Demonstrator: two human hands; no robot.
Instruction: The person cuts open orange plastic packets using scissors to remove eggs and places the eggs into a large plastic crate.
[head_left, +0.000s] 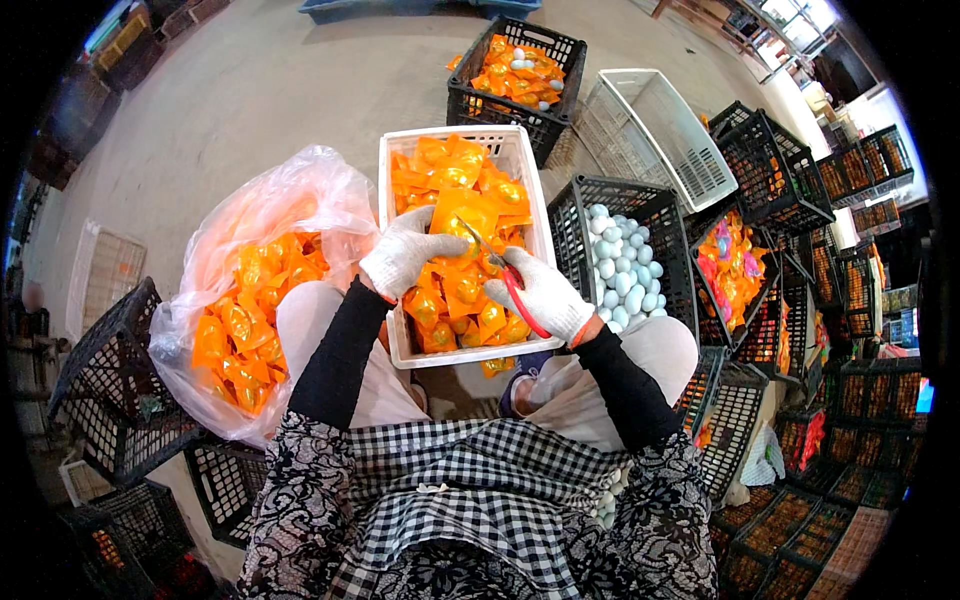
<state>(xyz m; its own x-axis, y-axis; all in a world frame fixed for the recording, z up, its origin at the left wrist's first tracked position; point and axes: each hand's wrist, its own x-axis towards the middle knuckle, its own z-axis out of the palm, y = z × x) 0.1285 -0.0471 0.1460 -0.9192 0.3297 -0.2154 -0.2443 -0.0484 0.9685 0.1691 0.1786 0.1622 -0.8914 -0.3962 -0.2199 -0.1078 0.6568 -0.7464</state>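
Observation:
In a white knitted glove, my left hand (409, 253) pinches the left edge of an orange packet (466, 212) above a white plastic crate (466, 361). My right hand (546, 292), gloved the same way, grips red-handled scissors (517, 294). Their blades reach up and left over the held packet; I cannot tell whether they touch it. Several more orange packets (463, 289) with shiny round contents fill the crate, which sits in front of my knees. On the left, a clear plastic bag (289, 187) stands open and holds many similar packets (241, 322).
A black crate of pale bluish eggs (624, 259) stands by my right knee. Ahead is a black crate (487, 112) with packets and a few eggs, beside a white crate (652, 135). Black crates (124, 390) lie at left; stacked crates (847, 420) crowd the right.

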